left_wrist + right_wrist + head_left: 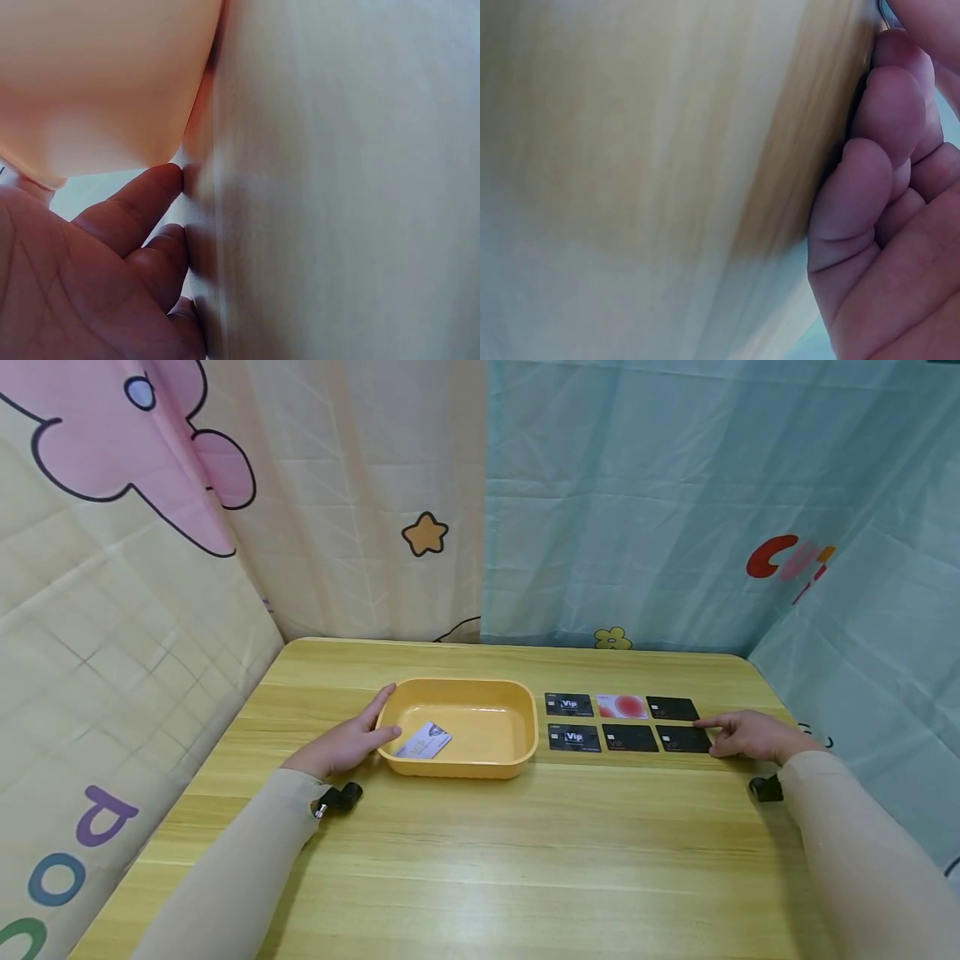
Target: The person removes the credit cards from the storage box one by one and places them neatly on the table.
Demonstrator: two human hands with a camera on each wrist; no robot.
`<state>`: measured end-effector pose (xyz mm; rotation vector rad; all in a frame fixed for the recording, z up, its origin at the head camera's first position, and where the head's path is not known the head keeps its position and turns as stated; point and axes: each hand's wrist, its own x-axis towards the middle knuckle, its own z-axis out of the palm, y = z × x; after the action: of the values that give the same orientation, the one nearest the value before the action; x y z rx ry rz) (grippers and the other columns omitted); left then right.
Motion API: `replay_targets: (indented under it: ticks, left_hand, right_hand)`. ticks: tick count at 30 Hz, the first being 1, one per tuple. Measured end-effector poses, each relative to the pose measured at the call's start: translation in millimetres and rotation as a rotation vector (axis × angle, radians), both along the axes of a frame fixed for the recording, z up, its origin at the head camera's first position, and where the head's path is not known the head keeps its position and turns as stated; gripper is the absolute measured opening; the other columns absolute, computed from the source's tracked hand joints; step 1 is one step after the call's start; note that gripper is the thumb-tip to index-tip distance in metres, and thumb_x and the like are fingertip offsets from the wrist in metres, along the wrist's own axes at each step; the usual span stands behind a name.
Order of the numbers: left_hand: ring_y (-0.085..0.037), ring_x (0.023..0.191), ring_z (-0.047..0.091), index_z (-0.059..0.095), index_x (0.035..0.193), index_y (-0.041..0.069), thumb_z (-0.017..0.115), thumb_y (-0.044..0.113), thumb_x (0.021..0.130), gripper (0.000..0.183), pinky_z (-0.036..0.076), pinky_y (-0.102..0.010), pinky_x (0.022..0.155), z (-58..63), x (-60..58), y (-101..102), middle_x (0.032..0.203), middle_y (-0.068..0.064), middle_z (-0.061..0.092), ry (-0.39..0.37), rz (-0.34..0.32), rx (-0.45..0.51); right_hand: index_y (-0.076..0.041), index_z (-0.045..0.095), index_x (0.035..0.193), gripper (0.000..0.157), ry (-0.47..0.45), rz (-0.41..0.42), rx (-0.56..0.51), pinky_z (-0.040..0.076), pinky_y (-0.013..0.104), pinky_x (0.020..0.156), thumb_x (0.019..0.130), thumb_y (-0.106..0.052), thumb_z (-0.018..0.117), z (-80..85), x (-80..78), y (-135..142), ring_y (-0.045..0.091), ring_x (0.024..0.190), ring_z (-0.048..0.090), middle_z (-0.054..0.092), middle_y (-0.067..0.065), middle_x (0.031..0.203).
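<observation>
My left hand (341, 745) holds the left side of a shallow yellow plastic tray (457, 770), thumb over the rim. In the left wrist view its lower fingers (131, 210) rest on the table beside the tray wall. A white card (426, 741) lies inside the tray at the left. My right hand (753, 737) rests at the right end of two rows of cards. Its index finger reaches the edges of the upper black card (670, 708) and the lower black card (681, 739). The right wrist view shows the other fingers (855, 195) bent against the table.
Left of these are a black Vip card (568, 704), a red-and-white card (622, 707), a lower Vip card (573, 737) and a black card (630, 738). The wooden table (480, 860) meets printed curtains (600, 527) at the back and sides.
</observation>
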<state>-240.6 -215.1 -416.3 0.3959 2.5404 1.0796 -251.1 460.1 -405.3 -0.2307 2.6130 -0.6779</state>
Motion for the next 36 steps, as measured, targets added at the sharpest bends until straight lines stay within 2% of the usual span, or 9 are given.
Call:
replay_targets:
  ticks: [10, 15, 21, 24, 28, 30, 33, 36]
  left_hand:
    - [-0.05, 0.16, 0.016, -0.009, 0.169, 0.04, 0.048, 0.052, 0.11, 0.083, 0.016, -0.069, 0.127, -1.4, -0.6, -2, 0.177, -0.018, 0.004, 0.006, -0.002, -0.008]
    - [-0.048, 0.161, 0.014, -0.01, 0.167, 0.044, 0.048, 0.051, 0.11, 0.082, 0.014, -0.068, 0.127, -0.4, -0.9, -1, 0.178, -0.017, 0.003, -0.003, -0.003, 0.0]
    - [-0.047, 0.161, 0.015, -0.009, 0.168, 0.043, 0.049, 0.049, 0.11, 0.083, 0.014, -0.067, 0.128, 3.3, 1.2, 1, 0.178, -0.017, 0.005, -0.002, -0.004, 0.004]
    - [-0.046, 0.161, 0.016, -0.008, 0.168, 0.042, 0.051, 0.049, 0.109, 0.084, 0.014, -0.066, 0.128, 3.9, 1.5, 1, 0.178, -0.016, 0.006, -0.003, 0.001, 0.004]
    - [-0.047, 0.161, 0.016, -0.008, 0.169, 0.039, 0.051, 0.049, 0.109, 0.085, 0.015, -0.066, 0.128, 3.1, 1.2, 1, 0.178, -0.017, 0.005, -0.002, -0.001, 0.004]
    - [-0.047, 0.161, 0.016, -0.008, 0.169, 0.037, 0.051, 0.049, 0.109, 0.085, 0.015, -0.067, 0.128, 2.6, 1.0, 1, 0.178, -0.017, 0.005, -0.001, -0.002, 0.007]
    - [-0.046, 0.161, 0.015, -0.007, 0.169, 0.038, 0.052, 0.048, 0.109, 0.085, 0.014, -0.066, 0.129, 2.7, 1.2, 0, 0.178, -0.015, 0.004, -0.001, 0.001, 0.019]
    - [-0.046, 0.161, 0.015, -0.009, 0.169, 0.04, 0.05, 0.048, 0.11, 0.084, 0.014, -0.066, 0.128, 2.5, 1.8, 0, 0.178, -0.015, 0.003, 0.001, -0.007, 0.017]
  right_hand:
    - [0.009, 0.043, 0.154, 0.07, -0.023, -0.026, -0.072, 0.046, 0.026, 0.07, 0.098, -0.02, 0.072, 0.9, 1.7, 2, 0.009, 0.075, 0.053, 0.066, -0.003, 0.087]
    - [0.011, 0.039, 0.155, 0.071, -0.051, -0.056, -0.138, 0.047, 0.029, 0.066, 0.099, -0.018, 0.071, 8.5, 4.0, 1, 0.012, 0.07, 0.052, 0.06, 0.0, 0.084]
    - [0.007, 0.042, 0.156, 0.071, 0.001, -0.078, -0.108, 0.045, 0.033, 0.065, 0.099, -0.024, 0.071, 23.8, -2.5, -8, 0.016, 0.068, 0.05, 0.052, 0.001, 0.076]
    - [0.003, 0.046, 0.155, 0.068, 0.052, -0.063, -0.07, 0.044, 0.035, 0.065, 0.1, -0.029, 0.071, 35.5, -7.5, -22, 0.018, 0.068, 0.048, 0.051, 0.002, 0.078]
    - [-0.003, 0.051, 0.154, 0.067, 0.131, -0.01, 0.0, 0.046, 0.035, 0.07, 0.101, -0.039, 0.071, 52.7, -15.3, -48, 0.022, 0.081, 0.054, 0.06, 0.009, 0.092]
    - [-0.005, 0.052, 0.154, 0.068, 0.153, 0.011, 0.007, 0.045, 0.036, 0.071, 0.1, -0.04, 0.073, 61.7, -19.2, -64, 0.024, 0.082, 0.054, 0.061, 0.011, 0.092]
    - [-0.008, 0.052, 0.155, 0.068, 0.164, 0.049, -0.009, 0.046, 0.036, 0.071, 0.099, -0.039, 0.074, 75.0, -24.5, -89, 0.022, 0.077, 0.052, 0.058, 0.008, 0.082]
    - [-0.011, 0.052, 0.156, 0.066, 0.164, 0.089, -0.032, 0.044, 0.036, 0.07, 0.099, -0.034, 0.075, 85.9, -29.9, -113, 0.019, 0.069, 0.045, 0.047, 0.001, 0.068]
